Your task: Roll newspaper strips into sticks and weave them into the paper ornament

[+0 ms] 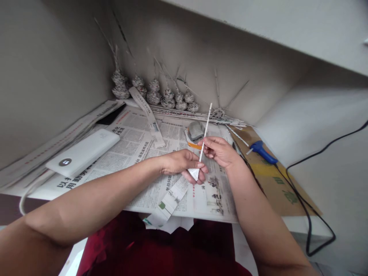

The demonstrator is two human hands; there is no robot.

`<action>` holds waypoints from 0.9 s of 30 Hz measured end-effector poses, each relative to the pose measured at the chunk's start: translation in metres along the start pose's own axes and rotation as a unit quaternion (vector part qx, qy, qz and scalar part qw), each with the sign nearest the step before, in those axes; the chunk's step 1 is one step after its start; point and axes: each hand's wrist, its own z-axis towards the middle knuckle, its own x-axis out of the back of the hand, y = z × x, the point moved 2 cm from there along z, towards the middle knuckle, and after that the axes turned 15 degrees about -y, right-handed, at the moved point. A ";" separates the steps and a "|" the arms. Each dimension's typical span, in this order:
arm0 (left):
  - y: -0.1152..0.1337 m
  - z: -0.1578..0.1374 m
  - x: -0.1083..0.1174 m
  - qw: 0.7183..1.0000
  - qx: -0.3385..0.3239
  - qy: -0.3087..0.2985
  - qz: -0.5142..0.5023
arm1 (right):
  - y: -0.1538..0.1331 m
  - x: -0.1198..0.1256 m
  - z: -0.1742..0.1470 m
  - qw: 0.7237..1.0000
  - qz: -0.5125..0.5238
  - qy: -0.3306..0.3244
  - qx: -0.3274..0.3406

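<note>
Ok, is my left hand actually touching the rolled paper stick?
Touching. The head view shows the left hand gripping the rolled paper stick near its wide lower end, with the thumb lying across the paper.

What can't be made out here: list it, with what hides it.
All in the head view:
Paper tube: partly covered by the left hand.
Lower paper strip: upper end hidden by that hand.
White cable: far end hidden behind the left forearm.
Black cord: far end cut off by the right edge.
Newspaper: fine print too small.
</note>
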 end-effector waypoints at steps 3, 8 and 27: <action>-0.002 0.000 0.004 1.000 -0.003 0.019 0.022 | 0.002 -0.001 0.004 0.995 -0.055 0.073 0.034; -0.003 0.000 0.009 0.999 -0.026 0.026 0.008 | 0.008 0.010 0.015 0.954 -0.188 0.212 0.102; 0.000 -0.001 0.015 0.997 -0.046 0.057 -0.018 | 0.015 0.025 0.070 0.685 -0.696 0.173 -0.124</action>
